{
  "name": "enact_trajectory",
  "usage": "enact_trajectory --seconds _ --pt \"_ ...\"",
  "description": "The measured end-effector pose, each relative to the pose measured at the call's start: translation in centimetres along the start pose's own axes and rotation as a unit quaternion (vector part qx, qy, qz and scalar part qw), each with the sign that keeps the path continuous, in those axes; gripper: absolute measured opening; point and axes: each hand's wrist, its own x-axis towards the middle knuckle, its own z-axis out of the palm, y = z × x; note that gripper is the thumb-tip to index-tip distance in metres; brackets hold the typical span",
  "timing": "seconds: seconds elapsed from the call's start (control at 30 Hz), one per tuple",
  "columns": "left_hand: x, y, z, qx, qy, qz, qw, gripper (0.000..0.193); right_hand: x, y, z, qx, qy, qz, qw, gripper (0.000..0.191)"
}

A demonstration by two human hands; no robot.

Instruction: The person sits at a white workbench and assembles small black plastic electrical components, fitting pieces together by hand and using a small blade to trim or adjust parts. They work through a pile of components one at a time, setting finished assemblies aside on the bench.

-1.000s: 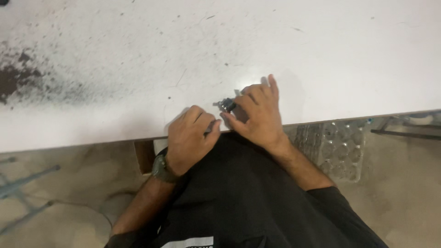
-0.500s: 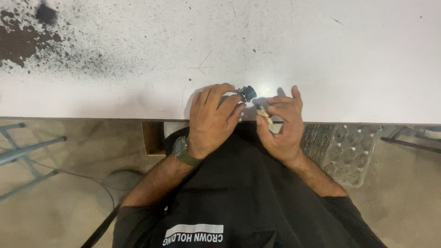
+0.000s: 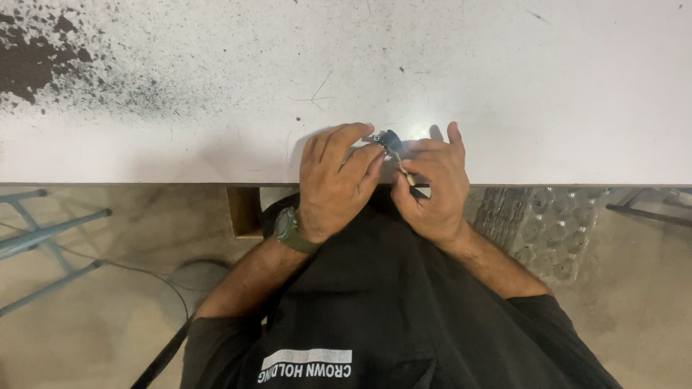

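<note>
Head view, looking straight down: a person stands at the near edge of a white worktop [image 3: 504, 79], both hands working together on one small thing right at that edge. The left hand [image 3: 335, 180] is curled, fingers bent inward and pinching a small dark part [image 3: 390, 140], which sits just above the worktop surface, between the two hands. The right hand [image 3: 432, 187] is closed too, its fingers folded around a thin pale stick-like tool [image 3: 404, 170] that runs up at a slant to meet the dark part. The thumb of that hand sticks up beside the part. What exactly the part is I cannot tell; it is too small and half hidden by fingertips.

On the left wrist there is a green watch [image 3: 286, 227]. The person wears a black shirt [image 3: 389, 310] with a white printed strip low on the chest.

Far to the left, the worktop carries a dark speckled stain [image 3: 36, 61] that fades out into fine spatter, well apart from the hands. Below the worktop edge, a brown box-like frame [image 3: 241, 210] shows just beside the left forearm. A sheet of patterned metal plate [image 3: 540, 223] lies on the floor at the right, and pale blue metal legs [image 3: 50, 230] stand at the left.
</note>
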Motion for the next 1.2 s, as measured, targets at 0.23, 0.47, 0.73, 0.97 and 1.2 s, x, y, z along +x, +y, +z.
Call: enact_trajectory --seconds 0.23,0.47,0.73,0.97,1.2 --pt "-0.3 -0.3 -0.1 0.009 -0.002 0.018 1.000 0.025 0.1 0.0 0.4 -0.019 -0.015 0.012 1.000 0.029" --pt "-0.4 -0.8 -0.3 0.035 -0.014 0.060 0.998 0.023 0.2 0.0 0.3 -0.008 -0.026 0.020 0.999 0.029" --pt "-0.6 -0.7 0.3 0.031 -0.001 0.084 0.996 0.022 0.6 0.0 0.4 0.000 -0.030 0.006 1.000 0.028" --pt "-0.7 -0.5 0.2 0.035 -0.028 0.000 0.999 0.021 0.3 0.0 0.5 -0.004 -0.028 0.005 1.000 0.030" --pt "-0.5 -0.5 -0.4 0.004 -0.061 -0.038 0.997 0.015 -0.6 0.4 0.7 0.016 -0.024 -0.077 0.997 0.032"
